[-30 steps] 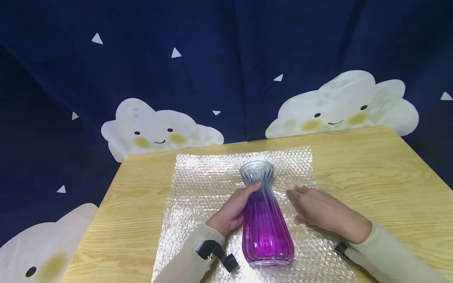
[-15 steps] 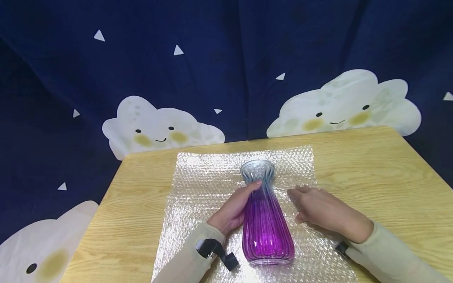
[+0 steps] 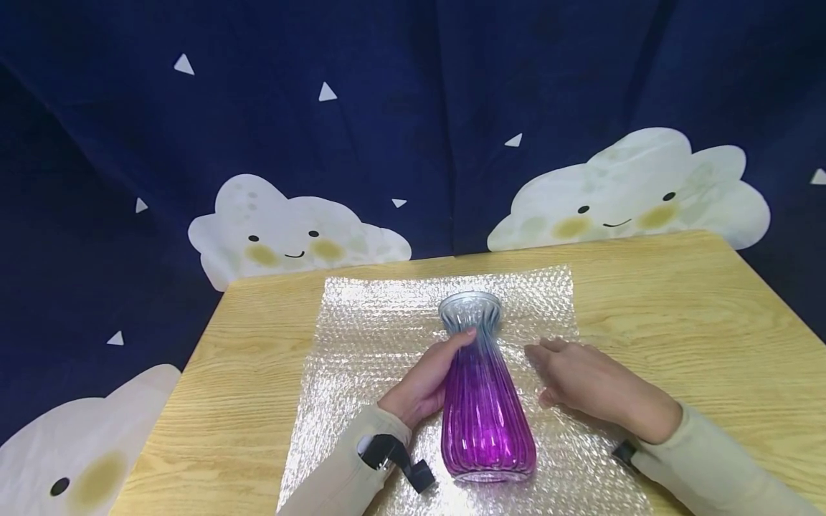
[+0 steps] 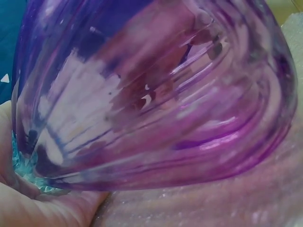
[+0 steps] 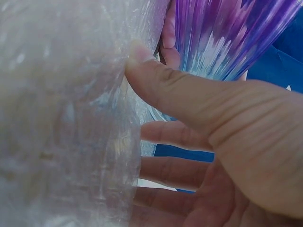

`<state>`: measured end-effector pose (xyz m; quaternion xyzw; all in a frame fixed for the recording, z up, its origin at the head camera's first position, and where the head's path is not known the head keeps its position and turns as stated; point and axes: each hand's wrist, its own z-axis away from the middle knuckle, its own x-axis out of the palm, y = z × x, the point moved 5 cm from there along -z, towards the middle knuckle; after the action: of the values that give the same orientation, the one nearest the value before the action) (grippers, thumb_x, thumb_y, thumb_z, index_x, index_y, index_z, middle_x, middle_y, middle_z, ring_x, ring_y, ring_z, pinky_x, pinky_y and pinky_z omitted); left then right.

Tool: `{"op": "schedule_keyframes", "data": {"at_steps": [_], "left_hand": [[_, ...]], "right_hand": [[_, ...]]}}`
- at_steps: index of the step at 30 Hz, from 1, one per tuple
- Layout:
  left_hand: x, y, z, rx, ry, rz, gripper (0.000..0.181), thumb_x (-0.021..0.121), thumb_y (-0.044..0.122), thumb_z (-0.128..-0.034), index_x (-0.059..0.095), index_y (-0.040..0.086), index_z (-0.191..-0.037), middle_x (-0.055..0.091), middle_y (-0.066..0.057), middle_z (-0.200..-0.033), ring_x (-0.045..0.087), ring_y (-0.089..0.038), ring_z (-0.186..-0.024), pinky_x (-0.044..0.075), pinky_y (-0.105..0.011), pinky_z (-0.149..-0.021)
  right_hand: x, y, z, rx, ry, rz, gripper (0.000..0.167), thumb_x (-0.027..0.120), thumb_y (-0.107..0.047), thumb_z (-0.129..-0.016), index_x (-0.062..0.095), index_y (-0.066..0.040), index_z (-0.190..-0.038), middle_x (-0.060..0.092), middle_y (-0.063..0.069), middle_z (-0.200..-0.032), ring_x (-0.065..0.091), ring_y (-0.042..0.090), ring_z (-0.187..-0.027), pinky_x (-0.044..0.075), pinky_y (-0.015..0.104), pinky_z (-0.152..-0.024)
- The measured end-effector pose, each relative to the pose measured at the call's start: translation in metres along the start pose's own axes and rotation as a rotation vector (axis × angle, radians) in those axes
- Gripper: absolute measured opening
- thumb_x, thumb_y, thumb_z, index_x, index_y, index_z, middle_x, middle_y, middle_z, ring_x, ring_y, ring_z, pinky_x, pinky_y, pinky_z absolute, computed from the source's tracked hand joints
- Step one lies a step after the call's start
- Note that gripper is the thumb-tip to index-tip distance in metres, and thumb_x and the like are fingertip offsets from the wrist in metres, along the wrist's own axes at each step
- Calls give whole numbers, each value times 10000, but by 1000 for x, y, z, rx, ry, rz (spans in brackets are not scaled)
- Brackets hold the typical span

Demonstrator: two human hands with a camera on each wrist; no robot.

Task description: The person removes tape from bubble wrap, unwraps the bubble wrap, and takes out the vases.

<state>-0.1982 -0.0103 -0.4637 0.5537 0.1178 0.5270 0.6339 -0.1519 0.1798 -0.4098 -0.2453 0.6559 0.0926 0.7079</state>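
A ribbed glass vase (image 3: 487,423), purple at its wide base and fading to pale blue at the mouth, lies on a sheet of bubble wrap (image 3: 361,337), mouth toward the far side. My left hand (image 3: 422,383) grips the vase's narrow part from the left, thumb over the top; its other fingers are mostly hidden behind the glass. To the right of the vase, my right hand (image 3: 590,380) holds the sheet's right border. In the right wrist view the thumb (image 5: 165,85) presses on one face of the bubble wrap (image 5: 66,118), while the other fingertips disappear behind its edge.
The wooden table (image 3: 677,308) extends past the sheet on both sides. Behind it hangs a dark blue curtain (image 3: 387,129) printed with clouds and white triangles. A black strap (image 3: 393,459) dangles at the left sleeve.
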Motion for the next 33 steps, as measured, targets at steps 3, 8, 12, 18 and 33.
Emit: {"op": "schedule_keyframes", "data": {"at_steps": [3, 8, 12, 18, 33], "left_hand": [[0, 0, 0, -1, -4, 4, 368, 589, 452, -1015, 611, 110, -1149, 720, 15, -972, 737, -96, -831, 636, -265, -763], [0, 0, 0, -1, -13, 9, 416, 589, 466, -1011, 593, 91, -1192, 713, 3, -995, 736, -107, -849, 637, -271, -774], [0, 0, -1, 2, -20, 8, 476, 565, 453, -1023, 565, 58, -1287, 708, -1, -1001, 732, -109, -842, 634, -267, -757], [2, 0, -2, 13, -45, 21, 586, 546, 445, -1031, 516, 56, -1468, 701, 29, -1005, 715, -87, -838, 626, -262, -750], [2, -2, 1, -32, 1, 50, 442, 552, 505, -1003, 507, 151, -1264, 668, 6, -1029, 698, -130, -878, 613, -299, -802]], "right_hand": [[1, 1, 0, -10, 7, 1, 728, 897, -261, -735, 606, 23, -1338, 674, 330, -1285, 658, 499, -1198, 582, 616, -922], [1, 1, 0, -20, 8, 2, 718, 902, -277, -723, 616, 12, -1315, 688, 322, -1263, 657, 496, -1202, 585, 612, -914], [0, 1, 0, -4, 1, -13, 671, 890, -260, -744, 623, -10, -1306, 689, 305, -1273, 695, 455, -1141, 604, 579, -897], [-1, 0, -2, -14, 7, -15, 474, 904, -245, -731, 634, -112, -1097, 739, 124, -1056, 657, 143, -724, 613, 356, -661], [0, 1, -2, -33, 22, -11, 427, 908, -255, -724, 604, -146, -1003, 704, 33, -932, 585, 74, -667, 539, 262, -572]]}}
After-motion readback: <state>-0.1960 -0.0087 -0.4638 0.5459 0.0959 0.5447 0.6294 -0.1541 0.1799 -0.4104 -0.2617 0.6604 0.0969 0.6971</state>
